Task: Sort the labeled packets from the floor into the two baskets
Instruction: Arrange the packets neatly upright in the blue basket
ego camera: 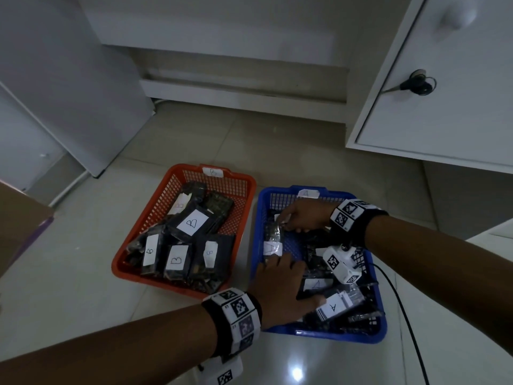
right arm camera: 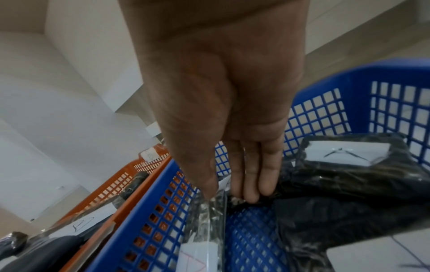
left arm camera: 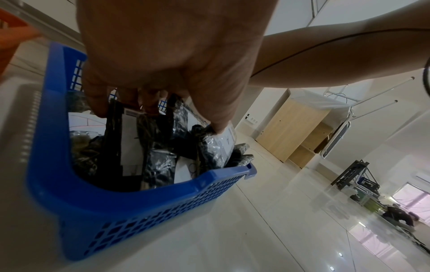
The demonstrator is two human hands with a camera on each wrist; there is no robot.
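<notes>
An orange basket (ego camera: pixel 155 279) tagged B holds several dark packets with B labels (ego camera: pixel 191 222). Right of it, a blue basket (ego camera: pixel 327 336) tagged A holds dark packets with A labels (ego camera: pixel 333 307). My right hand (ego camera: pixel 283 220) reaches into the blue basket's far left part. Thumb and fingers pinch a clear-wrapped packet (right arm camera: pixel 207 230) that stands on edge along the left wall; the right hand (right arm camera: pixel 228 197) grips its top end. My left hand (ego camera: pixel 294 276) lies spread over the packets at the basket's near left. Its fingertips and thumb touch packet tops in the left hand (left arm camera: pixel 172 117) view.
A white cabinet door (ego camera: pixel 444 112) with a key in its lock stands at the back right. White furniture panels line the back and left. A brown box (ego camera: pixel 19 218) sits at the left edge. A black cable (ego camera: pixel 402 315) trails over the glossy tiles right of the blue basket.
</notes>
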